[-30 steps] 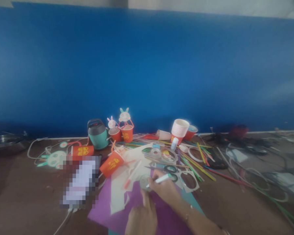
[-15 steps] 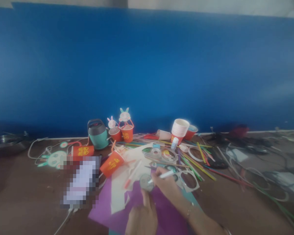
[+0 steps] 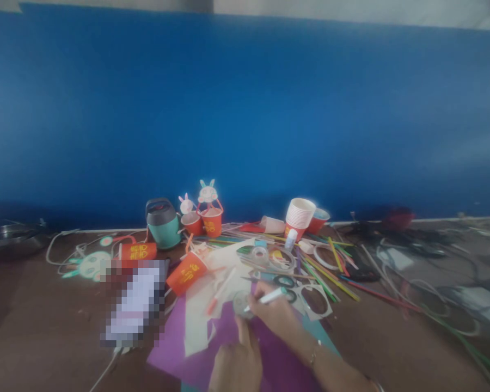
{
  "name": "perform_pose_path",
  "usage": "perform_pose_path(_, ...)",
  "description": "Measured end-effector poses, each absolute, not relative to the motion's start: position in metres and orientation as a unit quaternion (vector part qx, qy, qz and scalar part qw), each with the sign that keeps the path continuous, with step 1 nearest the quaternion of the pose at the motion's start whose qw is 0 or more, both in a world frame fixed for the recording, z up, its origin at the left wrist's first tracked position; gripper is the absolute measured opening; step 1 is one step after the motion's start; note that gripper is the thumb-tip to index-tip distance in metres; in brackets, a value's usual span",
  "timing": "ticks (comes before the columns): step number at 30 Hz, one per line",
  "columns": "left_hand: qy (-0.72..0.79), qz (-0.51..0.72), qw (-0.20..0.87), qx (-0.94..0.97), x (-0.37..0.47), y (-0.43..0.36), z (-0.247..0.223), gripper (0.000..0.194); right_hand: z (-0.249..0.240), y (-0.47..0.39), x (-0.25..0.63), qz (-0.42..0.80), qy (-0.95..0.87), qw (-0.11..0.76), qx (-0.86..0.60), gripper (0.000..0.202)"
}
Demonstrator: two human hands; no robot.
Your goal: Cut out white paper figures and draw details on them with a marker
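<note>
A small round pale paper disc (image 3: 242, 301) lies over purple paper (image 3: 175, 348) in front of me. My left hand (image 3: 237, 365) holds it down, the index finger stretched to its lower edge and the other fingers folded. My right hand (image 3: 271, 310) is closed around a white marker (image 3: 271, 296) with a teal end, its tip at the disc. Scissors (image 3: 285, 281) lie just beyond my right hand. Beside it is a white card with round holes (image 3: 329, 312). A second marker, white with an orange-red end (image 3: 212, 306), rests on white paper (image 3: 196, 332) to the left.
An orange cup (image 3: 188, 274) and a pixelated phone (image 3: 136, 305) lie to the left. Behind stand a teal container (image 3: 163, 226), rabbit-topped cups (image 3: 212, 220) and stacked paper cups (image 3: 300, 215). Coloured sticks (image 3: 330, 277), a tape roll (image 3: 260, 255) and cables (image 3: 433, 299) spread rightward.
My right hand has shifted slightly left and down. The marker now lies at a different tilt, with its tip lower on the disc. My left hand stays in place.
</note>
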State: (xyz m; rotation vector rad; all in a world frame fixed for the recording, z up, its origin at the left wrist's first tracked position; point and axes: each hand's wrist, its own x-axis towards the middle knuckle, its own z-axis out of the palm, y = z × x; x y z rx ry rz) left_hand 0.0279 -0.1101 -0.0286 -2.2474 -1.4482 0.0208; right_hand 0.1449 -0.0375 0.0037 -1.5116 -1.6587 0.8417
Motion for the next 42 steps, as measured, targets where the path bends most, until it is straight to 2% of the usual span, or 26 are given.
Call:
perform_pose_path(15,-0.526,0.005,0.241,-0.815,0.028,-0.109,-0.033,0.038,0.001,-0.036,0.146,0.337,-0.656,0.352,-0.576,0.016)
perform_pose_path(25,-0.534,-0.001,0.236,-0.812,0.029,-0.11,-0.032,0.037,0.004,-0.037,0.146,0.358,-0.632,0.386,-0.569,0.018)
perform_pose_path(31,-0.533,0.003,0.237,-0.812,0.029,-0.109,-0.029,0.038,0.011,-0.033,0.148,0.412,-0.546,0.425,-0.592,0.027)
perform_pose_path(36,-0.527,0.01,0.232,-0.818,0.028,-0.109,-0.026,0.038,0.013,-0.036,0.151,0.373,-0.568,0.424,-0.599,0.019)
perform_pose_path(42,-0.526,0.008,0.233,-0.818,0.029,-0.11,-0.024,0.035,0.011,-0.039,0.149,0.394,-0.591,0.394,-0.584,0.023)
